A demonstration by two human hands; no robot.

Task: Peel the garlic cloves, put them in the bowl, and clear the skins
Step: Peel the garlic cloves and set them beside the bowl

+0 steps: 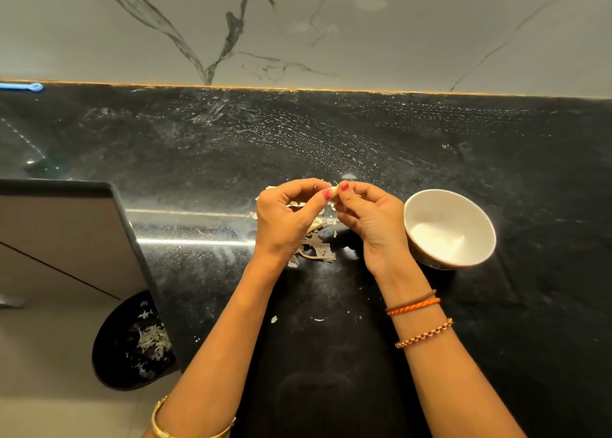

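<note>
A pale garlic clove (pixel 334 191) is held above the black countertop (pixel 331 133), pinched from both sides. My left hand (pixel 288 219) grips its left end and my right hand (pixel 367 217) pinches its right end with thumb and fingertips. Under and between the hands lies a heap of papery garlic skins (pixel 314 247). A white bowl (pixel 427 202) stands just right of my right hand, with pale peeled cloves (pixel 437 237) lying in its bottom.
A black bin (pixel 130 341) with skins inside stands on the floor at the lower left, beside the counter's end. A few skin scraps (pixel 318 319) lie nearer the front edge. A blue object (pixel 23 86) lies at the far left by the marble wall.
</note>
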